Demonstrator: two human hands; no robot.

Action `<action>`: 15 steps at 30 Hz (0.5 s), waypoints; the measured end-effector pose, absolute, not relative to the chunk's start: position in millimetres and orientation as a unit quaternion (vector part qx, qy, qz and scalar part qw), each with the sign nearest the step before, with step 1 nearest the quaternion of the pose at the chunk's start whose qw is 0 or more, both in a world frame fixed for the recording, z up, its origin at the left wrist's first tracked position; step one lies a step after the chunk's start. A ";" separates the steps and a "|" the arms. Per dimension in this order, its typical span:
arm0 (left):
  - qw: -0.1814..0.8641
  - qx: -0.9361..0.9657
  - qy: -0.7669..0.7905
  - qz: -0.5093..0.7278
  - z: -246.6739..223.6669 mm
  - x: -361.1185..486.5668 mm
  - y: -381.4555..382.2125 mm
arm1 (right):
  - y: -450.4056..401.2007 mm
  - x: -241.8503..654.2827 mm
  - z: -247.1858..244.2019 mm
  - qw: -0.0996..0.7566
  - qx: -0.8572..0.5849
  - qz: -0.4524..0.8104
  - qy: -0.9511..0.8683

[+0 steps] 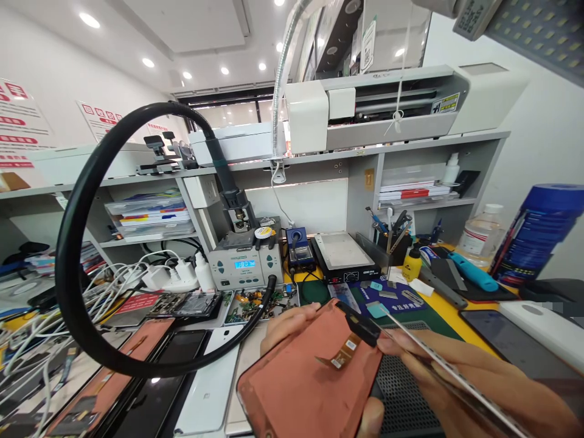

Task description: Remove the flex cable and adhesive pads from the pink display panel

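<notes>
My left hand (pixel 287 325) is closed around a phone screen (pixel 301 377), tilted with its copper-coloured back towards me. Parts of the hand show at its upper left edge and lower right edge; the palm is hidden behind. A brown flex cable (pixel 342 354) lies against that back, close to a black strip along the top edge. In my right hand (pixel 483 359) is a thin pale metal tool, apparently tweezers (pixel 447 360), whose tips are at the screen's upper right corner. The fingers of that hand also come right up to this corner.
A hot-air station (pixel 246 271) reading about 180 stands behind, its thick black hose (pixel 68 243) looping across the left. Phones and screen parts, including a white phone (pixel 207 389), lie left. A black perforated plate (pixel 406 389) lies underneath. A heating plate (pixel 342 255) stands behind.
</notes>
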State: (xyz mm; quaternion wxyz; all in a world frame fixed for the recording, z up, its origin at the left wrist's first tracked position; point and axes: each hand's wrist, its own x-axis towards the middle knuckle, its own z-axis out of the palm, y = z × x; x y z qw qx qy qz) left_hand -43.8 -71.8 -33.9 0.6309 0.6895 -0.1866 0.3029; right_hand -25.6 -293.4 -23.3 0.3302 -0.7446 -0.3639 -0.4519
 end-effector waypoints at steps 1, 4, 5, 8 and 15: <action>0.637 0.688 -0.185 0.294 -32.1 -43.1 -71.5 | -291.5 -26.8 -19.8 0.324 -0.754 -0.445 -0.359; 0.647 0.688 -0.175 0.279 -29.1 -40.3 -70.5 | -288.5 -30.1 -12.5 0.329 -0.788 -0.414 -0.315; 0.649 0.687 -0.172 0.277 -28.8 -39.3 -70.2 | -287.7 -30.5 -11.9 0.345 -0.789 -0.415 -0.295; 0.657 0.683 -0.162 0.275 -30.0 -37.1 -70.1 | -283.7 -28.2 -14.6 0.399 -0.755 -0.464 -0.234; 0.678 0.675 -0.126 0.260 -38.3 -30.2 -69.0 | -279.5 -9.3 -11.1 0.560 -0.707 -0.400 -0.164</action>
